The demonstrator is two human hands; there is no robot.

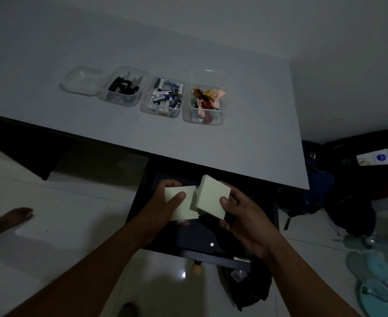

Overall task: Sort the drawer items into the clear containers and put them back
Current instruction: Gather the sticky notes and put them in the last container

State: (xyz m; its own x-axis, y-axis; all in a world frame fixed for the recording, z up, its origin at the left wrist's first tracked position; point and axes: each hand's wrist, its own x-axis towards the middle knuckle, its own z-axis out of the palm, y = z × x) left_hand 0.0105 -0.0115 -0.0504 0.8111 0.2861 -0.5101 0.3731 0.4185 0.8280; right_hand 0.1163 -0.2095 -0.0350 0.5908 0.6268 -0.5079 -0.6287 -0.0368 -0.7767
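Observation:
Over the open dark drawer (222, 234), my left hand (163, 213) grips one pale green sticky-note pad (186, 209), thumb on top. My right hand (245, 220) holds a second, thicker pale green pad (212, 197) tilted against the first. On the white table (142, 138) stand four clear containers in a row: an empty one (83, 82) at the left, one with black clips (123, 86), one with batteries (165, 97), and one with coloured paper pieces (207, 100).
A dark bag (348, 202) and a small white box (374, 157) lie right of the table. Teal plates (371, 282) sit on the floor at lower right. A bare foot (10, 218) rests on the pale tiles at the left. Dark fabric hangs below the drawer front.

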